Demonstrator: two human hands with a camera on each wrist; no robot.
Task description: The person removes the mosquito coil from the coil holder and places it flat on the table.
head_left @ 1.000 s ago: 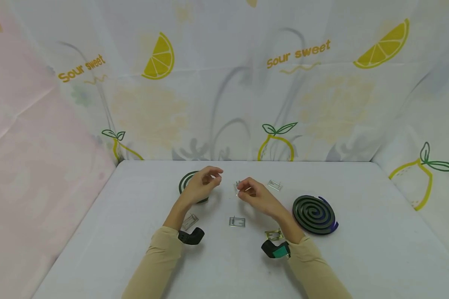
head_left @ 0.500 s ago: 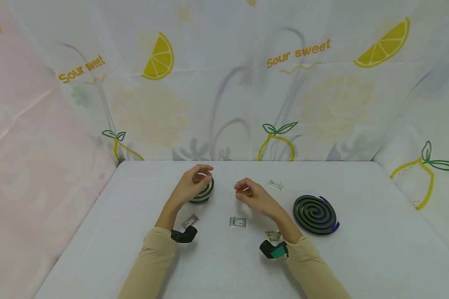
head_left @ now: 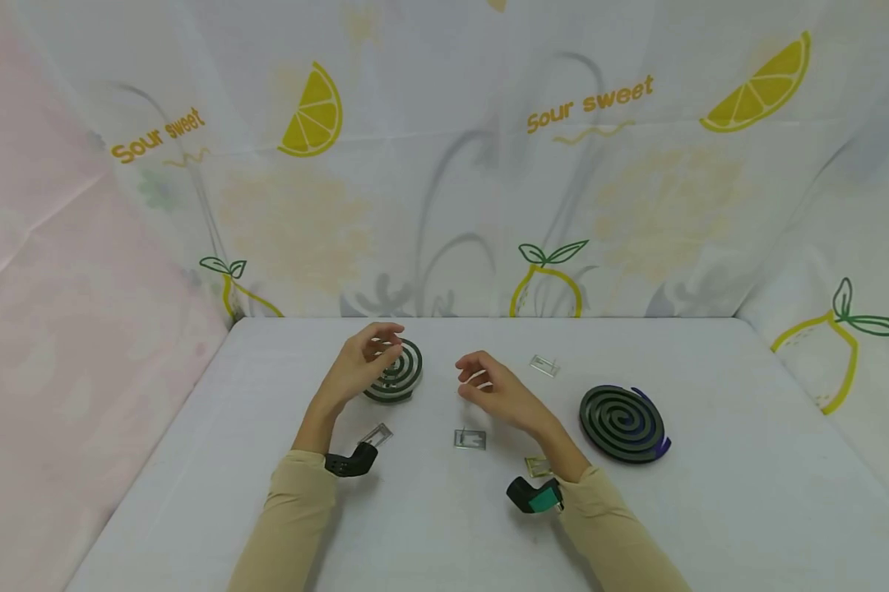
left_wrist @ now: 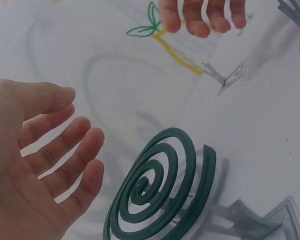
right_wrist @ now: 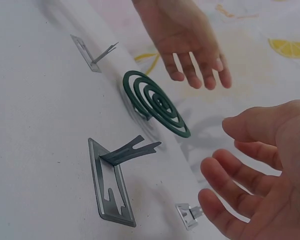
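A dark green mosquito coil (head_left: 416, 372) sits raised at the back left of the table, a bit of metal showing under it in both wrist views. My left hand (head_left: 358, 362) is over its left side in the head view, fingers loosely bent, holding nothing; the left wrist view has the hand beside the coil (left_wrist: 190, 170), apart from it. To the coil's right, my right hand (head_left: 497, 393) hovers with relaxed, parted fingers and an empty palm. A silver coil stand (right_wrist: 112, 185) with an upright forked prong lies near it in the right wrist view.
More thin metal stands lie about: one silver (head_left: 469, 439) front centre, one (head_left: 376, 435) by the left wrist, one (head_left: 544, 365) at the back, and a gold one (head_left: 539, 467) by the right wrist. Further right lies a round double coil (head_left: 622, 423). A printed cloth backdrop rises behind.
My left hand has moved left, uncovering more of the green coil. My right hand has drifted slightly left and now covers the stand seen beside its fingertips earlier.
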